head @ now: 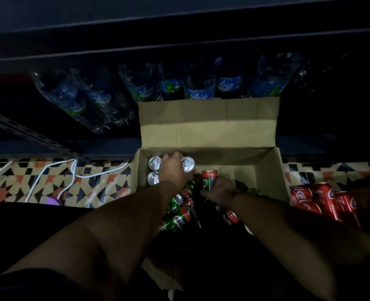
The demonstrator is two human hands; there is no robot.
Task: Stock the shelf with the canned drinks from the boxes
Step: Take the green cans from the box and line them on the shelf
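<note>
An open cardboard box [266, 168] stands on the floor in front of the dark shelf [179, 46]. Upright cans with silver tops [188, 164] stand in its far left corner. My left hand [174, 168] reaches down among them, its fingers hidden between the cans, so its grip is unclear. My right hand [222, 189] grips a red and green can [209, 180] near the box's middle. More green cans [179, 216] lie loose in the near part of the box, partly hidden under my arms.
Red cola cans [316, 197] lie on the right, outside the box. Water bottles [97, 98] fill the lower shelf behind the raised box flap [208, 122]. White cables [71, 172] run over the patterned tile floor on the left.
</note>
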